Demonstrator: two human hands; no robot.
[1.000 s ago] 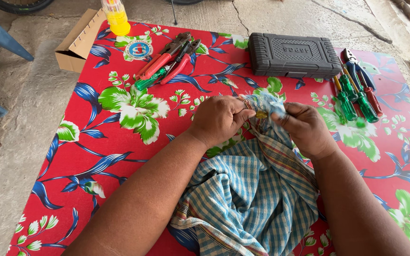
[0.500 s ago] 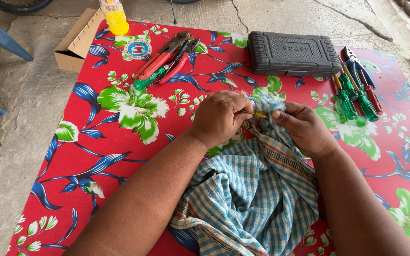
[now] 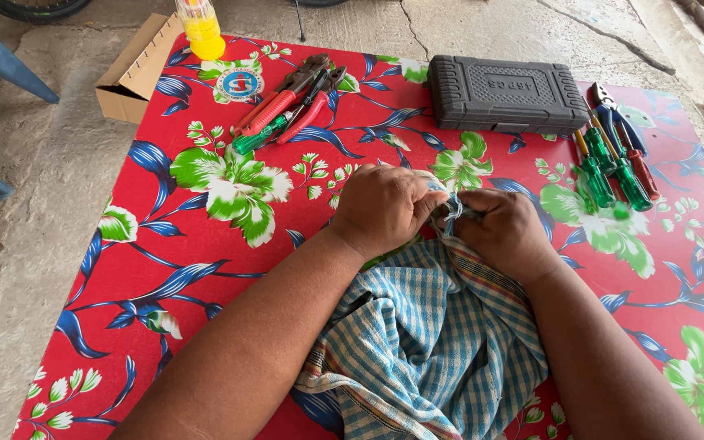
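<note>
On the red floral mat (image 3: 205, 244), past red-handled pliers (image 3: 287, 102) at far left, the left hand (image 3: 385, 208) and right hand (image 3: 503, 232) are both clenched on the bunched top of the blue checked cloth (image 3: 429, 342) lying near centre, with green screwdrivers (image 3: 609, 175) to the right.

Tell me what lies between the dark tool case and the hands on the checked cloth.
In the head view, only bare floral mat separates the dark tool case from the hands gripping the checked cloth.
</note>
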